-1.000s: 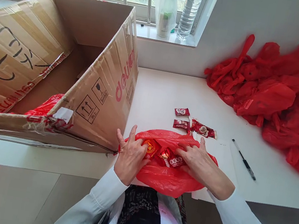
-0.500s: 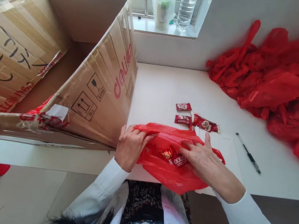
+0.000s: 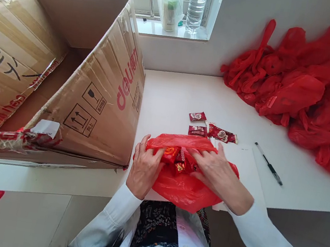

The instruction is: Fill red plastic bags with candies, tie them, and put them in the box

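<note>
A thin red plastic bag (image 3: pixel 191 191) lies at the table's front edge with its mouth spread. Wrapped candies (image 3: pixel 180 167) in red and gold show inside it. My left hand (image 3: pixel 146 166) grips the bag's left rim between thumb and fingers. At the right side of the opening, my right hand (image 3: pixel 217 170) has its fingers closed on the bag's rim, the tips partly hidden by the plastic. Just beyond the bag lie several dark red snack packets (image 3: pixel 222 134), resting partly on white paper (image 3: pixel 244 166).
On the left stands a big open cardboard box (image 3: pixel 105 101). A heap of red plastic bags (image 3: pixel 295 82) fills the back right. A pen (image 3: pixel 268 163) lies on the white table (image 3: pixel 169 99). The window sill holds a water bottle (image 3: pixel 196 6) and a bagged container (image 3: pixel 170 10).
The bag's mouth has opened wider, and more candies show inside. Both hands stay at the bag. The whole view has shifted slightly.
</note>
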